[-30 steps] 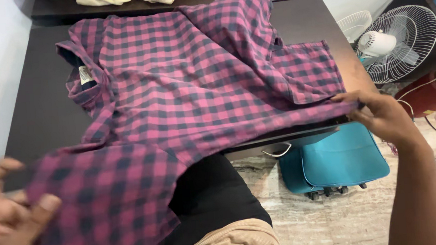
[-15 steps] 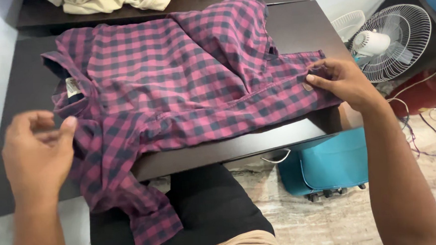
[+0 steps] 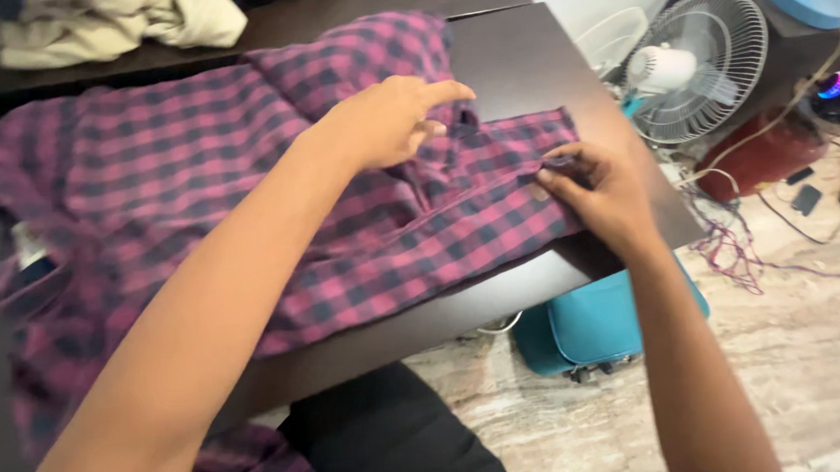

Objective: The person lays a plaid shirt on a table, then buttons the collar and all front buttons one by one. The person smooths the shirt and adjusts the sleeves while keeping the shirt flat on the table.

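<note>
Head view looks down on a pink-and-dark checked shirt (image 3: 245, 188) spread flat over a dark table (image 3: 536, 67), its near edge trailing off the table's front toward the person's lap. The right hand (image 3: 595, 188) rests on the shirt's right end, near the table's corner, with thumb and fingers pinched shut on a fold of cloth there. The left hand (image 3: 390, 123) has crossed over the shirt and hovers above its middle — fingers loosely spread, forefinger stretched forward, gripping nothing. Its tips come close to a dark fold of the shirt; whether they touch it I cannot tell.

At the table's far edge lies a heap of cream cloth (image 3: 112, 27), apart from the shirt. On the floor to the right stands a white fan (image 3: 694, 68), with a red object (image 3: 770, 155) just beside it and cables (image 3: 755, 238) strewn over the stone tiles. Under the table's right corner sits a teal case (image 3: 597, 322) — partly hidden by the tabletop.
</note>
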